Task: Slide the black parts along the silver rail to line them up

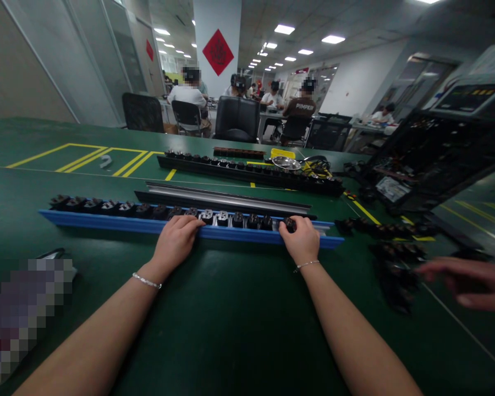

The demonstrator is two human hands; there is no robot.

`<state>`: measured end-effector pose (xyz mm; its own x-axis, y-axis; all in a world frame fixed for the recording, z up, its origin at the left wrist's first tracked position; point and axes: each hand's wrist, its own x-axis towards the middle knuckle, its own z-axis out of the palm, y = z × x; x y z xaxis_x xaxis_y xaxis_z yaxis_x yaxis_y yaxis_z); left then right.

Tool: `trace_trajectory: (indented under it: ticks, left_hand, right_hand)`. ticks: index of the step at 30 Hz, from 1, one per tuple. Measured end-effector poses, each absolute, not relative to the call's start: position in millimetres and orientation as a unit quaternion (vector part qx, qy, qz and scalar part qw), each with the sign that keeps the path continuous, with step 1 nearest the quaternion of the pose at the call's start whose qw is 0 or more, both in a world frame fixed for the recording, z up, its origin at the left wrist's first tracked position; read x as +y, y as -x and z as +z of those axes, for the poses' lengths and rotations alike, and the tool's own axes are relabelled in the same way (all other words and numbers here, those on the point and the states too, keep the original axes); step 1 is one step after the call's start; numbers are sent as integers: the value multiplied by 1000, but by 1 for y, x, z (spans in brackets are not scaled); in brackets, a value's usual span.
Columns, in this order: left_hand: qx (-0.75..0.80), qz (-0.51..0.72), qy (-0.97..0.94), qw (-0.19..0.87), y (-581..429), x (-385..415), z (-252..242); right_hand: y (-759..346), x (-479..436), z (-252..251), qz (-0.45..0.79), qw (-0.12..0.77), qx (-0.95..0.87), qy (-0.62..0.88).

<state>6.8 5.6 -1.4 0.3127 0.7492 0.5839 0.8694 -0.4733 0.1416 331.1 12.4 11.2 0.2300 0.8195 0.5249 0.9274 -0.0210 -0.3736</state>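
A long blue rail (107, 223) lies across the green table in front of me, lined with several small black parts (119, 208). My left hand (176, 241) rests on the rail's front edge near its middle, fingers curled over it. My right hand (302, 240) is closed on a small black part (289, 223) at the right end of the row. A bracelet circles each of my wrists.
Behind the blue rail lie a silver-and-black rail (226, 198) and a long black rail (247, 171) with more parts. Loose black parts (391, 258) are heaped at the right, where another person's hand (470, 280) reaches in. A metal bowl (286, 162), open machine (429, 159) and seated people stand beyond.
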Motion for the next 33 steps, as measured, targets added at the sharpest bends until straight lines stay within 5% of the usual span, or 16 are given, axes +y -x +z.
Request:
trace_trajectory:
  ticks: [33]
  left_hand:
    - [-487, -306, 808, 128, -7, 7, -1]
  right_hand:
    - [-347, 14, 10, -83, 323, -575, 747]
